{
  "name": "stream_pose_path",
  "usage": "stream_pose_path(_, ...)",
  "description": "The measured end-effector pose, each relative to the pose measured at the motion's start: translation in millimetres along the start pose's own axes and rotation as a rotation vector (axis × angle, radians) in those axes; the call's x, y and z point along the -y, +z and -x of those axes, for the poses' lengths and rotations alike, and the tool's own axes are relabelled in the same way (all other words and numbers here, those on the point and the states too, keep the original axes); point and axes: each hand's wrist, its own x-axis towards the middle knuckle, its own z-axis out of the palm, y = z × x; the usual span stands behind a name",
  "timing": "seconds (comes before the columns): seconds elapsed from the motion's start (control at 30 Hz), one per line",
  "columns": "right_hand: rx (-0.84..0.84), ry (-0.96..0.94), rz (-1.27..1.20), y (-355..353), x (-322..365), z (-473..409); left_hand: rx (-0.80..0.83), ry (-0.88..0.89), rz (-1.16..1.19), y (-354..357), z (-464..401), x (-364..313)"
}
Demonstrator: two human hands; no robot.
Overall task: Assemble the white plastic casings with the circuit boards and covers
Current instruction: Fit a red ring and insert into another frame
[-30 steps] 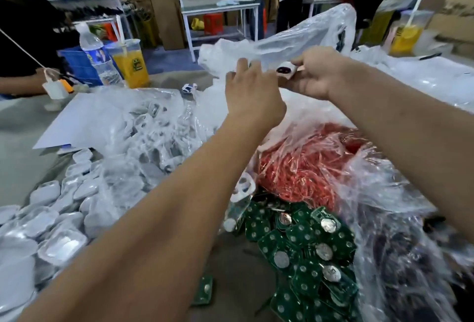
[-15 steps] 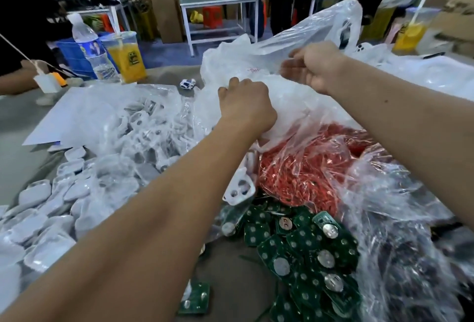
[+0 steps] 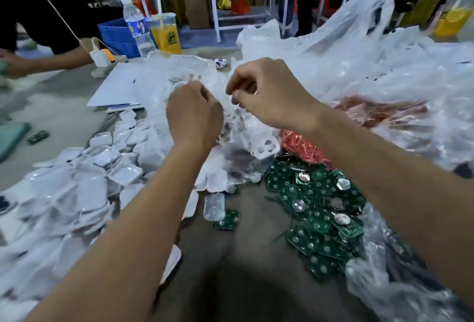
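Both hands are raised over the middle of the work table. The left hand has its fingers curled into a loose fist around thin clear plastic film; exactly what it holds beyond the film cannot be told, as the frame is blurred. The right hand has its fingers curled with thumb and forefinger brought together at the same clear bag; whether they pinch the film or a small part cannot be told.

The clear bag hangs just below and between the hands and contains white plastic casings with round holes. A heap of white covers lies to the left, spreading toward the near edge. Green circuit boards with round metal discs lie in a pile to the right, under the right forearm. One clear cover lies apart on the table, touching a single green board.

Obstructions: a bag of red parts lies just behind the circuit boards, and a large crumpled plastic sheet covers the far right of the table. Both forearms cross over part of the piles.

At the far left stand a water bottle, an orange drink cup and a blue crate. Another person's arm rests on the table there.
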Motion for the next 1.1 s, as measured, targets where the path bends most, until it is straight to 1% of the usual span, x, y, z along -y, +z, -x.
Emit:
stream_pose_path(0.07, 0.096, -0.054, 0.022, 23.4, 11.7, -5.5, 0.304, 0.020, -0.199, -8.4, -2.0, 21.2)
stream_pose_path(0.1, 0.163, -0.051, 0.073, 34.3, 12.4, -9.3, 0.399, 0.058, -0.282, -9.7, -1.5, 27.2)
stream_pose_path(0.13, 0.236, -0.033, 0.163, 46.0, 10.8, -13.3, 0.440, 0.093, -0.352, -10.8, -1.7, 32.4)
stream_pose_path(0.17, 0.307, -0.010, 0.275, 56.4, 6.7, -15.9, 0.445, 0.111, -0.405, -10.8, -2.4, 35.1)
stream_pose_path(0.23, 0.419, 0.032, 0.448, 73.3, -1.3, -15.9, 0.422, 0.091, -0.423, -12.0, -5.2, 37.9)
stream_pose_path(0.27, 0.441, 0.052, 0.474, 77.9, -4.5, -14.4, 0.413, 0.071, -0.404, -12.5, -6.3, 39.7)
stream_pose_path(0.37, 0.431, 0.046, 0.440, 82.0, -10.1, -12.1, 0.371, 0.042, -0.343, -14.8, -8.0, 47.4)
stream_pose_path(0.43, 0.381, 0.021, 0.375, 74.7, -11.1, -8.8, 0.342, 0.040, -0.305, -15.5, -6.8, 50.2)
stream_pose_path(0.47, 0.313, -0.012, 0.321, 69.4, -10.6, -4.8, 0.330, 0.035, -0.284, -15.4, -6.7, 50.5)
stream_pose_path(0.5, 0.235, -0.065, 0.242, 64.0, -7.4, 1.2, 0.318, 0.022, -0.266, -15.5, -7.0, 50.3)
stream_pose_path(0.53, 0.192, -0.127, 0.140, 59.2, -2.8, 8.0, 0.306, 0.001, -0.249, -15.7, -7.6, 50.1)
stream_pose_path(0.57, 0.208, -0.171, 0.028, 54.7, 4.5, 14.6, 0.293, -0.024, -0.230, -16.3, -8.7, 50.1)
stream_pose_path(0.6, 0.288, -0.197, -0.065, 52.1, 13.0, 21.0, 0.277, -0.047, -0.209, -16.9, -10.0, 50.5)
stream_pose_path(0.63, 0.413, -0.212, -0.107, 52.1, 20.7, 26.1, 0.263, -0.066, -0.184, -18.0, -11.2, 51.3)
stream_pose_path(0.67, 0.524, -0.232, -0.059, 54.9, 27.2, 29.5, 0.255, -0.081, -0.156, -18.9, -12.3, 51.4)
stream_pose_path(0.73, 0.634, -0.266, 0.217, 67.3, 30.7, 35.1, 0.238, -0.090, -0.108, -20.8, -13.1, 51.1)
stream_pose_path(0.77, 0.642, -0.243, 0.320, 73.5, 29.4, 38.8, 0.226, -0.086, -0.097, -21.0, -12.6, 50.1)
stream_pose_path(0.83, 0.588, -0.195, 0.334, 82.7, 31.3, 47.9, 0.209, -0.067, -0.097, -22.4, -10.8, 47.8)
stream_pose_path(0.93, 0.518, -0.244, 0.293, 93.5, 34.0, 61.8, 0.164, -0.014, -0.090, -25.1, -7.3, 43.7)
stream_pose_path(1.0, 0.479, -0.258, 0.167, 92.2, 33.2, 69.2, 0.098, 0.025, -0.063, -26.8, -4.6, 38.0)
stream_pose_path(1.1, 0.393, -0.164, -0.025, 78.2, 21.8, 77.4, 0.014, 0.042, 0.041, -28.2, -1.5, 25.2)
